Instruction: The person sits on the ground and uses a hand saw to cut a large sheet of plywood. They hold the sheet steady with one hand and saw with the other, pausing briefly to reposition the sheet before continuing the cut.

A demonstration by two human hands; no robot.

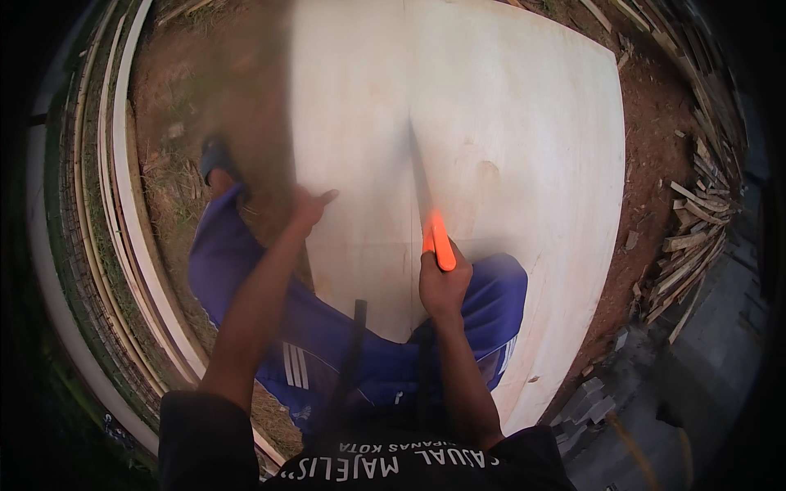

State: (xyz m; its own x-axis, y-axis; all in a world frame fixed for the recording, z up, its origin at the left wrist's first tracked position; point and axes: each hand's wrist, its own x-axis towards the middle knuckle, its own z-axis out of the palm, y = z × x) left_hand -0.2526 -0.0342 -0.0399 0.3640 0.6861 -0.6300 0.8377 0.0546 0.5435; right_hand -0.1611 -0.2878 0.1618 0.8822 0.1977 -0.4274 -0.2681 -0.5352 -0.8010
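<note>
A large pale plywood sheet (524,147) lies in front of me, with a straight line or cut running along it from far to near. My right hand (444,282) is closed around the orange handle of a handsaw (423,186). The saw's dark blade points away from me and meets the sheet at that line; its far end is blurred. My left hand (309,208) grips the sheet's left edge, one digit stretched over the top face. Its other fingers are mostly hidden. My right knee (495,295), in blue trousers, rests on the sheet.
My left foot (217,159) stands on bare soil (205,90) left of the sheet. Long timber boards (123,123) lie farther left. On the right are a pile of split wood (692,233) and grey blocks (585,405) beside a grey paved surface (712,360).
</note>
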